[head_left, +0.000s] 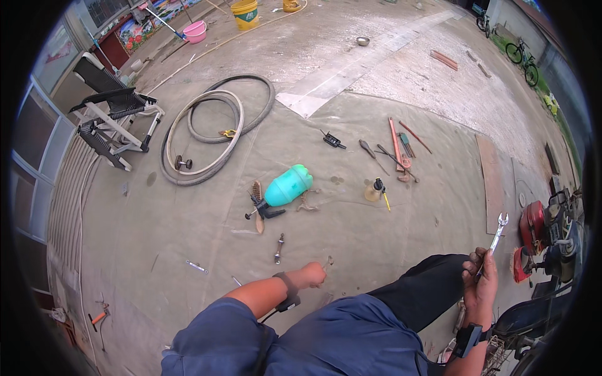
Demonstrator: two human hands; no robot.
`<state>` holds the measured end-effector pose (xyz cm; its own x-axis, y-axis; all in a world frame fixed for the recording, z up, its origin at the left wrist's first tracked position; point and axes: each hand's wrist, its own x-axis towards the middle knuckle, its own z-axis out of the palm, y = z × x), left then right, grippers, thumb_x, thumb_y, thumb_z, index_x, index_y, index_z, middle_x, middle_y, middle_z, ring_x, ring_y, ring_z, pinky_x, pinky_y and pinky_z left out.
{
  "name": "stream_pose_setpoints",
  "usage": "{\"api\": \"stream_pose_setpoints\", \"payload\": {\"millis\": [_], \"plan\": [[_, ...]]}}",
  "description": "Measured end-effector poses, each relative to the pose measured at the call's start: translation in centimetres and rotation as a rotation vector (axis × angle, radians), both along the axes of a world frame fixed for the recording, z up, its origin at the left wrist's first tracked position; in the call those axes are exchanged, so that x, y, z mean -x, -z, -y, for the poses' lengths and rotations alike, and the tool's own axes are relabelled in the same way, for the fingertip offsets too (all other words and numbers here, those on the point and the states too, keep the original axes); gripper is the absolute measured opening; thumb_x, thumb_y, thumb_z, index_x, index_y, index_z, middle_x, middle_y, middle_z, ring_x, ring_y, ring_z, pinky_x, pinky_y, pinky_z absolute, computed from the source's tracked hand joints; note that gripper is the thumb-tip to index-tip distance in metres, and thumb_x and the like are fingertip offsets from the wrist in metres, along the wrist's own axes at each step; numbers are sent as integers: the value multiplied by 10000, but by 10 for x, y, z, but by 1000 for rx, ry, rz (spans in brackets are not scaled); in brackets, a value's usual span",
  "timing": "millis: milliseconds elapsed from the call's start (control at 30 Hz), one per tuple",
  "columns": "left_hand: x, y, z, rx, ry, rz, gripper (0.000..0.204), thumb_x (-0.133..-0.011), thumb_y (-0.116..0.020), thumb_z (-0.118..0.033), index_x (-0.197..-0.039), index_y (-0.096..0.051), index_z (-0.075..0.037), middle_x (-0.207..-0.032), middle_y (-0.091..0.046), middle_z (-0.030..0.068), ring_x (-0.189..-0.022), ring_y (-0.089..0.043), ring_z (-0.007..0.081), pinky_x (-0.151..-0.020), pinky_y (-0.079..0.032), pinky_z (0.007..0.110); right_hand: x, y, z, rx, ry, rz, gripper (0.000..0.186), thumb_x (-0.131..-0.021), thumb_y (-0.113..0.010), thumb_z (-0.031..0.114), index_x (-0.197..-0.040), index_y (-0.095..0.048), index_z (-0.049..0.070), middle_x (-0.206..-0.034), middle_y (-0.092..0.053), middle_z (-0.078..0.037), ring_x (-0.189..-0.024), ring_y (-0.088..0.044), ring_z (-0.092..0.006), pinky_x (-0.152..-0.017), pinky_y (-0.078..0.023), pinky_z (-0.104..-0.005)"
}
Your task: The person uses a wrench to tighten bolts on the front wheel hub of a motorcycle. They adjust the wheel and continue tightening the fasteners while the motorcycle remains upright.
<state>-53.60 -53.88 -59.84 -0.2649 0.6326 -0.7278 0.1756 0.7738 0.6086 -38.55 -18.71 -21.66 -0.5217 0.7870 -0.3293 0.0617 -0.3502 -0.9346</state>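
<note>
Upward from right hand (480,273), silver wrench (498,234), tilted

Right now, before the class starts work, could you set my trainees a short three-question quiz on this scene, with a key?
1. Multiple choice: what is the person's right hand holding?
A) a tyre
B) a silver wrench
C) a chair

2. True or false: the turquoise sprayer is lying on its side.

3. Fill in the blank: in the picture, the pink bucket is to the ____ of the large yellow bucket.

Key:
1. B
2. True; its black pump end points toward the lower left of the picture.
3. left
</note>
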Motion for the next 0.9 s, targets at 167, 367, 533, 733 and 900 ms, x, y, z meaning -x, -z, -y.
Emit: {"api": "stream_pose_setpoints", "payload": {"millis": [167,367,533,733,900], "plan": [[2,-108,0,112,-514,273,285,-888,-611,-204,-955,-677,65,-836,-672,181,-676,-627,268,-570,-494,404,-11,-1,-20,-17,29,-28,357,-1010,-567,392,-1105,-619,52,-860,-648,-39,-665,-658,-126,-546,-522,-233],[6,-98,23,166,-314,-296,468,-905,-612,-334,-1168,-600,53,-1098,-671,265,-1029,-657,399,-882,-528,467,-14,-16,-29,-57,72,-50,357,-1009,-572,391,-1164,-607,71,-856,-609,7,-662,-592,-87,-541,-449,-194],[10,-97,30,77,-321,-357,470,-921,-596,-330,-1190,-548,53,-1117,-653,278,-1075,-627,427,-933,-507,472,-33,-17,-44,-92,111,-109,409,-1026,-546,388,-1282,-532,70,-712,-445,52,-516,-413,-40,-436,-309,-194],[11,-93,-3,-26,-317,-293,529,-891,-610,-349,-1250,-565,37,-1095,-678,249,-1036,-649,403,-892,-514,462,-102,-25,-62,-75,173,-201,434,-1035,-511,427,-1260,-548,58,-629,-302,66,-441,-267,-43,-401,-198,-223],[8,-86,-8,-57,-320,-272,569,-876,-652,-318,-1314,-548,29,-1075,-704,208,-1018,-678,341,-897,-520,412,-132,-47,-50,-46,249,-223,504,-1036,-463,485,-1171,-572,12,-617,-336,40,-457,-303,-80,-445,-257,-255]]}}
